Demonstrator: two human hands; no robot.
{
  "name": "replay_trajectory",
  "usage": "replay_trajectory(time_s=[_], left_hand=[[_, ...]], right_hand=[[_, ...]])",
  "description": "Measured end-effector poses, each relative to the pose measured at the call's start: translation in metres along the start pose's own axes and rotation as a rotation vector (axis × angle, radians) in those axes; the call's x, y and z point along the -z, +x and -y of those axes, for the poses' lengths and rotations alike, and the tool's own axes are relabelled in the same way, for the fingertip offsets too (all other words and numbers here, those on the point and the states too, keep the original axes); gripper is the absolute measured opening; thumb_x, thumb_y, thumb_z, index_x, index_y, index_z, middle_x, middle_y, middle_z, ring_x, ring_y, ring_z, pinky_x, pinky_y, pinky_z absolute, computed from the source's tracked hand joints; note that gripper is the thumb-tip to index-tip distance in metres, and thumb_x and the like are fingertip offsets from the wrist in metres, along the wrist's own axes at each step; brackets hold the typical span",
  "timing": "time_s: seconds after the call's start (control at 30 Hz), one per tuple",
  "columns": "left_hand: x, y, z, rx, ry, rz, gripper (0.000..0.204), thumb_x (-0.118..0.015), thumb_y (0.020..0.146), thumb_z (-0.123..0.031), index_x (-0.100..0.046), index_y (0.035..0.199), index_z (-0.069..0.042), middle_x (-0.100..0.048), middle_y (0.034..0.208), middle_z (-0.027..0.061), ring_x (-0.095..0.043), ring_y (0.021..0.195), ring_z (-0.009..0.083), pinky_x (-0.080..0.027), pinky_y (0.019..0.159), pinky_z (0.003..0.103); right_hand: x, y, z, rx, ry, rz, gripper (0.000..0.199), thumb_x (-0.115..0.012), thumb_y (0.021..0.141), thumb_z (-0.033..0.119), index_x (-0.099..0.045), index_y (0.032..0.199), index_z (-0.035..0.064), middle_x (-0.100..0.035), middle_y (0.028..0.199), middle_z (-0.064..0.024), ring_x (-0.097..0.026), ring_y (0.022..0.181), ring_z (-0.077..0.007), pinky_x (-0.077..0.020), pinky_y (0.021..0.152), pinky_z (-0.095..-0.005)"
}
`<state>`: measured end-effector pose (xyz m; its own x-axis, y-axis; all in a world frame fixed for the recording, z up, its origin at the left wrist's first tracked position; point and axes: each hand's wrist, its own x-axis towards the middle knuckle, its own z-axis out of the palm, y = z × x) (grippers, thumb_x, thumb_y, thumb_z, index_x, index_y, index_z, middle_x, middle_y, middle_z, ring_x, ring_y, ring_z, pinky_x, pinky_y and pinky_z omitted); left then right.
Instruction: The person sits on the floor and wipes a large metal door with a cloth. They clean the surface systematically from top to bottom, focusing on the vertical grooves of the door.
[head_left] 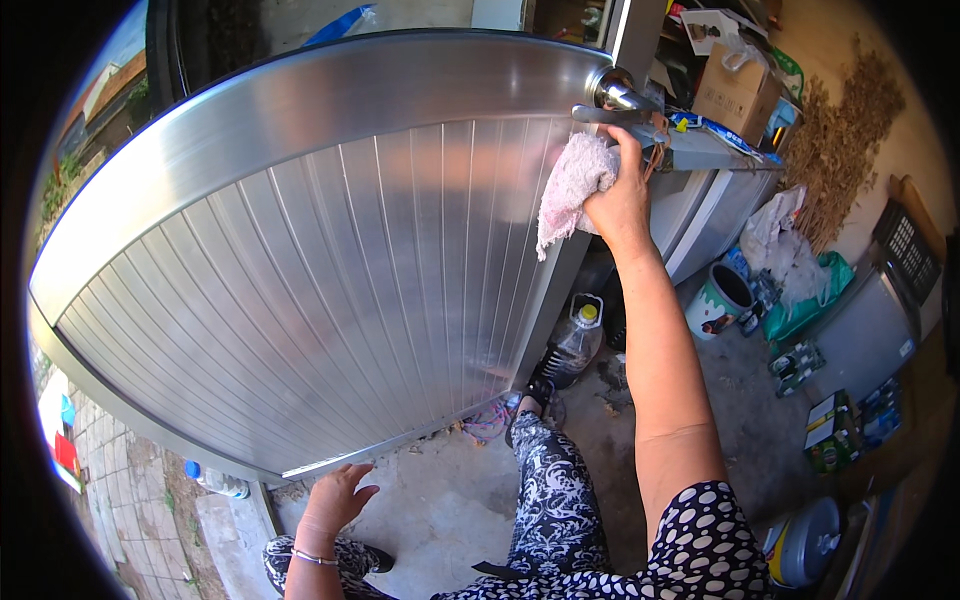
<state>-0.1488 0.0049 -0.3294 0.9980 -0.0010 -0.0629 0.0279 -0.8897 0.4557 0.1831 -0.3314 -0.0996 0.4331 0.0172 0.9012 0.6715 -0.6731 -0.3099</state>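
My right hand (622,200) is raised and grips a pink-white cloth (570,185) pressed against the right edge of a ribbed aluminium door (330,270), just under its metal handle (620,100). The cloth hangs down from my fingers. My left hand (338,495) hangs low near the door's bottom edge, fingers spread, holding nothing; a thin bracelet circles its wrist. My patterned trouser legs and a black shoe (535,395) show below.
A plastic bottle with a yellow cap (578,345) stands on the concrete floor by the door. A paint bucket (718,300), bags, cardboard boxes (740,90) and small cartons (830,430) crowd the right side. Paving stones lie outside at lower left.
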Motion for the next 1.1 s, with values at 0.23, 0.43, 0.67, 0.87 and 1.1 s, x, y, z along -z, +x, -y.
replay_trajectory(time_s=[0.23, 0.43, 0.67, 0.87, 1.1], left_hand=[[0.0, 0.002, -0.001, -0.016, 0.033, 0.011, 0.036, -0.069, 0.082, -0.029, -0.064, 0.111, -0.007, -0.066, 0.098, 0.0123, -0.065, 0.086, 0.0298, -0.052, 0.075, 0.038], [0.007, -0.004, -0.014, -0.031, 0.109, 0.036, 0.038, -0.069, 0.082, -0.029, -0.061, 0.113, -0.01, -0.064, 0.099, 0.0111, -0.062, 0.092, 0.0309, -0.051, 0.078, 0.039], [0.013, -0.005, -0.026, -0.039, 0.129, 0.096, 0.042, -0.069, 0.08, -0.029, -0.059, 0.117, -0.01, -0.065, 0.102, 0.0084, -0.061, 0.096, 0.0274, -0.049, 0.084, 0.038], [0.016, -0.002, -0.039, -0.039, 0.209, 0.088, 0.042, -0.07, 0.079, -0.028, -0.059, 0.115, -0.01, -0.065, 0.101, 0.0076, -0.062, 0.095, 0.0262, -0.049, 0.083, 0.038], [0.013, 0.011, -0.053, -0.064, 0.178, 0.076, 0.041, -0.069, 0.081, -0.027, -0.059, 0.116, -0.009, -0.064, 0.099, 0.0096, -0.061, 0.094, 0.0296, -0.049, 0.082, 0.04]], right_hand=[[-0.004, 0.022, -0.037, -0.058, 0.416, -0.28, 0.044, -0.073, 0.074, 0.01, -0.059, 0.115, 0.0021, -0.058, 0.114, -0.0132, -0.058, 0.103, -0.028, -0.0445, 0.092, -0.0363], [-0.031, -0.016, -0.029, 0.072, 0.047, -0.368, 0.044, -0.072, 0.072, 0.02, -0.051, 0.106, 0.0022, -0.055, 0.101, -0.0177, -0.052, 0.103, -0.0388, -0.0413, 0.089, -0.0453], [-0.059, -0.123, -0.079, -0.206, 0.116, -0.317, 0.052, -0.074, 0.073, 0.028, -0.047, 0.109, 0.0007, -0.053, 0.105, -0.0212, -0.052, 0.099, -0.0404, -0.0396, 0.091, -0.0466], [-0.081, -0.24, -0.111, -0.509, 0.153, -0.108, 0.057, -0.072, 0.076, 0.028, -0.041, 0.115, -0.0008, -0.051, 0.111, -0.0235, -0.051, 0.105, -0.0397, -0.0387, 0.094, -0.0457], [-0.112, -0.375, -0.209, -0.938, 0.065, 0.182, 0.07, -0.07, 0.075, 0.019, -0.034, 0.131, -0.0035, -0.05, 0.124, -0.0268, -0.051, 0.116, -0.0388, -0.0378, 0.101, -0.0421]])
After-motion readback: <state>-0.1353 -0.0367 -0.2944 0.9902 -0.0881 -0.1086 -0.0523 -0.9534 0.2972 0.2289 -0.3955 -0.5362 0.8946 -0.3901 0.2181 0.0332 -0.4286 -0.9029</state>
